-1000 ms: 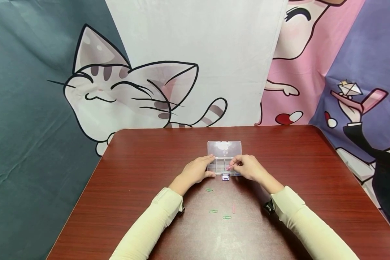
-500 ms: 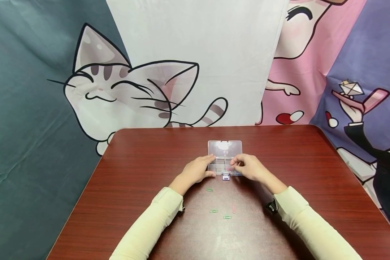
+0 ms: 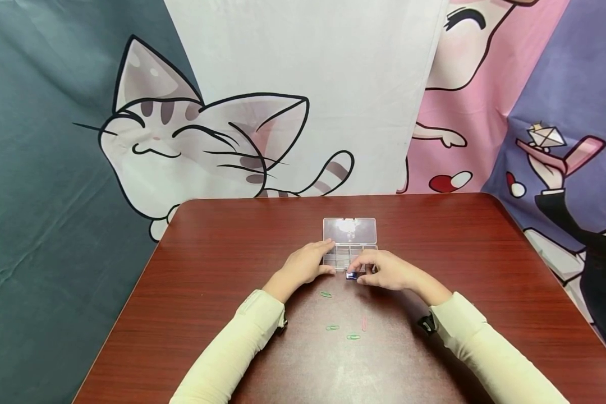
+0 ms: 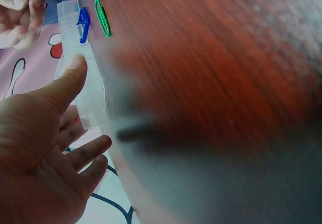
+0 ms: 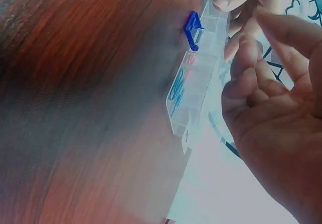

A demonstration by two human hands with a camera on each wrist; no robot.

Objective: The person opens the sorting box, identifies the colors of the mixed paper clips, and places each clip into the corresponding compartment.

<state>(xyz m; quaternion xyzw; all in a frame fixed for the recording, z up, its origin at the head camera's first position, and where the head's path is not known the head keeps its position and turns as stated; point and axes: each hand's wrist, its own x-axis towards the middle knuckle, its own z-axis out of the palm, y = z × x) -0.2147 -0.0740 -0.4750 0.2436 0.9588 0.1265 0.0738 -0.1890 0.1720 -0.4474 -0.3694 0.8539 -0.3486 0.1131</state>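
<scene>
A clear plastic compartment box [image 3: 341, 259] stands on the table with its lid [image 3: 350, 231] raised at the back. My left hand [image 3: 305, 264] holds its left end, thumb on the front wall and fingers around the side. The right hand [image 3: 388, 270] hovers over the front right of the box near the blue latch [image 5: 192, 30], fingers loosely bent, with nothing visible between them. Through the wall in the right wrist view I see blue paper clips [image 5: 177, 90] in one compartment and something pink [image 5: 190, 59] in a neighbouring one.
In front of the box, green paper clips [image 3: 325, 294] and one pink paper clip [image 3: 364, 324] lie spread on the reddish-brown table [image 3: 222, 235]. A cartoon-printed cloth [image 3: 373, 73] hangs behind the table's far edge.
My right hand has moved from above the right compartments toward the front latch. The pink item formerly near its fingertips is no longer visible there. The left hand stays in place.
</scene>
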